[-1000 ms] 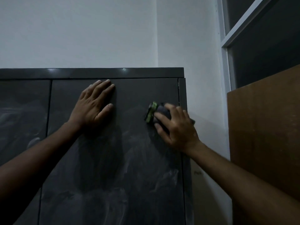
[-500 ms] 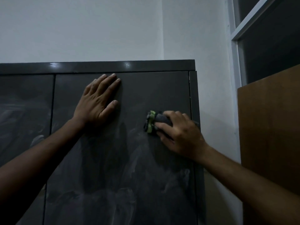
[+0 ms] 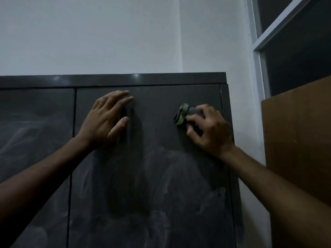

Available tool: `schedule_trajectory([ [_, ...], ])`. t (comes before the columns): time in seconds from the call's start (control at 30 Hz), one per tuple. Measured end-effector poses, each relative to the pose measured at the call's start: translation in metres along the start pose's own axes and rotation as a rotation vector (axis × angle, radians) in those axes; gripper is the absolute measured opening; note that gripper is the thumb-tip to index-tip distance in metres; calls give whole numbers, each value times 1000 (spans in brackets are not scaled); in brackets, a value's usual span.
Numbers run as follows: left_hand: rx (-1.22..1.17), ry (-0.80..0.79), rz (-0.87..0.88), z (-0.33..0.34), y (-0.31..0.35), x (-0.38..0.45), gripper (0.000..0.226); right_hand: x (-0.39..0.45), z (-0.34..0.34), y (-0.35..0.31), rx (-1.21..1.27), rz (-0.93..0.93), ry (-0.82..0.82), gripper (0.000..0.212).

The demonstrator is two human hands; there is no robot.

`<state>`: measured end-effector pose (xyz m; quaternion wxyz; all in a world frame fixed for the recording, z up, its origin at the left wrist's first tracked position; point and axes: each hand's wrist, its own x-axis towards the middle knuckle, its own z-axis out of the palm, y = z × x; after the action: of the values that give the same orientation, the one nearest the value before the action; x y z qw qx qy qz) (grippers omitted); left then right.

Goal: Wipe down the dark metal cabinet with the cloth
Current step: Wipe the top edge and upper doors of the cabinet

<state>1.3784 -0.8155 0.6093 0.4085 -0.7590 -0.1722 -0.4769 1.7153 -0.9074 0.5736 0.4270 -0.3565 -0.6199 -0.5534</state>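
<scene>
Cabinet (image 3: 148, 176) fills the lower frame, its right door facing us. We press our left hand (image 3: 105, 122) flat, fingers spread, at 10 o'clock on the door, likely to brace it against pushing. Our right hand (image 3: 209, 131) is clamped around the bunched cloth (image 3: 184, 114) at 2 o'clock, by the hinge edge. Pale smears below look unwiped.

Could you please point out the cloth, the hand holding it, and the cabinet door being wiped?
cloth (image 3: 182, 114): head view, on its green-edged bunched end.
right hand (image 3: 211, 133): head view, on the back of the hand.
cabinet door (image 3: 154, 176): head view, on its smeared middle panel.
</scene>
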Motion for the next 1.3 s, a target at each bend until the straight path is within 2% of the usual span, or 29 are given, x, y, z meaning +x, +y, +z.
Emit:
schedule_trajectory([
  [0.07, 23, 2, -19, -9, -17, -15, 64, 32, 8, -7, -14, 217, 118, 20],
  [0.1, 37, -5, -27, -12, -25, -21, 64, 44, 17, -23, -18, 235, 132, 19],
  [0.17, 61, -36, -27, -17, -37, -30, 65, 52, 38, -65, 17, 117, 78, 20],
  [0.23, 76, -74, -4, -19, -45, -35, 67, 34, 49, -92, 61, -113, -38, 21],
  [0.3, 84, -93, 23, -18, -51, -40, 67, 15, 42, -89, 69, -251, -123, 21],
  [0.33, 84, -95, 29, -16, -54, -41, 67, 12, 37, -80, 58, -254, -118, 20],
  [0.37, 82, -94, 29, -14, -55, -43, 66, 15, 32, -70, 38, -194, -81, 19],
  [0.47, 63, -90, 27, -11, -58, -43, 66, 54, 32, -63, -22, 208, 111, 16],
  [0.53, 51, -73, 38, -11, -60, -44, 64, 78, 49, -92, -48, 294, 156, 17],
  [0.57, 47, -63, 42, -10, -62, -45, 64, 79, 60, -112, -39, 236, 135, 18],
  [0.63, 31, -58, 46, -11, -61, -45, 63, 58, 76, -143, 23, 7, 10, 21],
  [0.67, 16, -59, 43, -11, -60, -45, 63, 40, 77, -150, 42, -108, -59, 22],
  [0.73, -37, -60, 35, -16, -60, -47, 65, 14, 67, -143, 43, -206, -119, 21],
  [0.8, -45, -43, 45, -27, -70, -55, 66, 15, 55, -123, 7, -119, -55, 19],
  [0.87, 28, -6, 49, -41, -96, -72, 66, 42, 55, -113, -25, 123, 77, 17],
  [0.93, 92, 14, -5, -54, -124, -92, 66, 77, 70, -132, -49, 330, 176, 16],
  [0.97, 113, 14, -46, -58, -135, -101, 67, 88, 82, -151, -49, 332, 191, 17],
  [1.07, 129, -17, -125, -56, -150, -118, 70, 75, 106, -201, 29, 46, 45, 20],
  [1.1, 122, -24, -136, -52, -151, -120, 70, 61, 105, -204, 48, -59, -14, 21],
  [1.17, 111, -12, -137, -46, -154, -123, 70, 42, 93, -193, 49, -158, -68, 20],
  [1.23, 110, 10, -128, -41, -159, -124, 69, 44, 82, -172, 12, -54, -3, 19],
  [1.3, 117, 31, -117, -37, -162, -126, 68, 69, 81, -163, -14, 195, 130, 18],
])
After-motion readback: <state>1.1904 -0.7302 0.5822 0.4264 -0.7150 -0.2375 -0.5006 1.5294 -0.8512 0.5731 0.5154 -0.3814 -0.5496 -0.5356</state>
